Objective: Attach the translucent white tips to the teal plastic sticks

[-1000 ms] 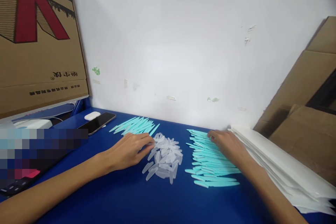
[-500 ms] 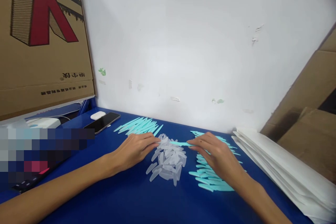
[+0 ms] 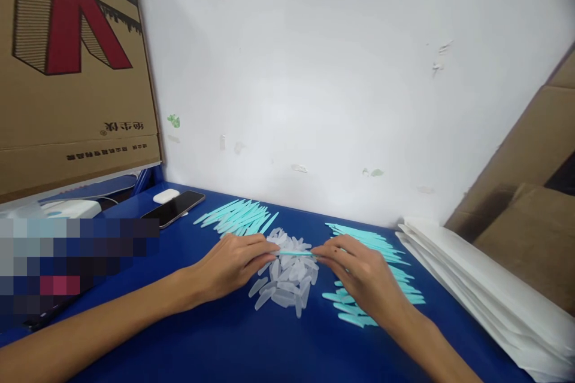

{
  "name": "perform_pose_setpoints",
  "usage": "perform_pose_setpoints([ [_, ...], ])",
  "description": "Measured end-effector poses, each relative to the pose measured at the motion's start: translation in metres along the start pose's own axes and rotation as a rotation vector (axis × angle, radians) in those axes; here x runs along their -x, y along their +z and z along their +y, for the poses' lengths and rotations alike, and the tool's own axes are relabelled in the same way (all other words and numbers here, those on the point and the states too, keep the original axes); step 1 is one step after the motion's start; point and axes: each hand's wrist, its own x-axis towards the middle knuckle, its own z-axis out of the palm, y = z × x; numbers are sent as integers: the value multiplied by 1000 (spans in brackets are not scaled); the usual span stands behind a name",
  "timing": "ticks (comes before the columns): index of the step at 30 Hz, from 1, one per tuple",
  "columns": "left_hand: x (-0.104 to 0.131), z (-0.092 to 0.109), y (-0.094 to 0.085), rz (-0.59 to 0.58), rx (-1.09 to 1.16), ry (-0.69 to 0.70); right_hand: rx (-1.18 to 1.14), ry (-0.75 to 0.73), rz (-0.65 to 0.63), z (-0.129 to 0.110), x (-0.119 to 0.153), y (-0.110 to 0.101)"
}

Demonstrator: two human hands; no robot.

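Note:
A slim turquoise plastic stick [image 3: 296, 254], shaped like an eyebrow razor, lies level between my two hands. My left hand [image 3: 245, 258] is closed, its fingertips pinched at the stick's left end; whether a clear cap is also between them I cannot tell. The right end is pinched by the thumb and fingers of my right hand [image 3: 354, 260]. Under the stick is a loose pile of translucent plastic caps [image 3: 287, 284]. More turquoise sticks [image 3: 354, 311] are heaped beneath and around my right hand. Another heap of turquoise sticks [image 3: 238, 215] lies behind my left hand.
The blue tabletop [image 3: 269, 347] meets a white wall [image 3: 305, 102] at the back. A phone [image 3: 175, 208] and a white case [image 3: 166, 195] lie at the left, near a large cardboard box [image 3: 81, 108]. White sheets or bags [image 3: 476, 287] are stacked along the right edge.
My right hand has moved left with the stick, and its left end now meets my left fingertips. Both hands have come slightly lower and closer together.

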Motion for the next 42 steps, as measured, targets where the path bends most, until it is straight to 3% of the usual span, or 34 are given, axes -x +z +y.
perform_pose_setpoints([
  [10,3,20,0,-32,84,39,-86,-56,53,-22,0,13],
  [17,2,20,-2,-106,-31,27,-12,-55,-35,-21,-3,11],
  [22,-4,3,-9,-17,-254,-151,290,110,62,8,-5,-9],
  [26,-8,-16,-16,-57,-462,-344,526,285,-67,52,9,-20],
  [30,-9,-21,-19,-121,-592,-422,604,408,-273,84,25,-18],
  [37,-9,-17,-18,-253,-665,-529,613,402,-402,96,42,-10],
  [42,-9,-9,-17,-194,-501,-433,610,376,-464,99,45,-8],
])
